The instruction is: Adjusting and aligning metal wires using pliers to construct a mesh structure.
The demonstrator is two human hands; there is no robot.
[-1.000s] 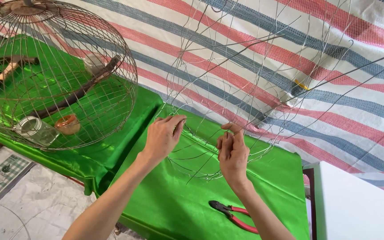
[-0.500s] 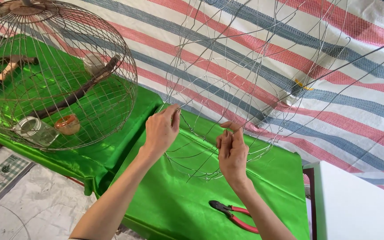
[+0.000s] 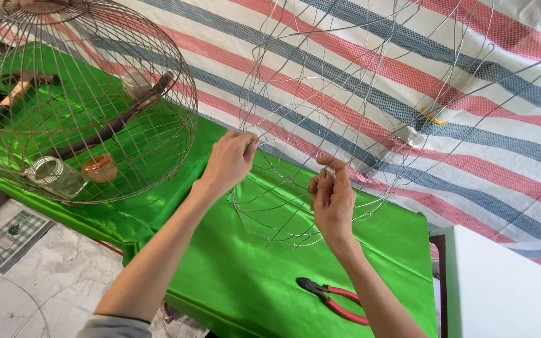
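Spreading behind everything, a striped tarp (image 3: 458, 94) in red, blue and white hangs as a backdrop, and below it a shiny green cloth (image 3: 233, 269) covers the table. Against the tarp stands the frame (image 3: 345, 119), a half-built dome of thin bare wire, its lower rings resting on the green cloth and its upper wires fanning loose toward the top edge of the view. At far left sits a finished cage (image 3: 76, 94), round and close-meshed, with a branch perch (image 3: 114, 122), a clear jar (image 3: 54, 176) and a small orange cup (image 3: 100, 168) inside it. A white box or panel (image 3: 502, 288) fills the lower right corner, plain, with no marking that I can make out. On the floor at lower left lies a flat paper or packet (image 3: 10, 235) with a green chequered pattern and a small dark emblem. The left hand (image 3: 230, 163) is closed on a wire of the frame at its left side, fingers pinched round it. The right hand (image 3: 332, 197) is pinched shut on another strand near the frame's middle, thumb against fingertips. Judging by this, the work is at the stage of bending or tying a wire into place on the frame. Red-handled cutters (image 3: 333, 297) lie on the cloth, near the right forearm and untouched. A small yellow tie (image 3: 432, 116) sits on the wire against the tarp.
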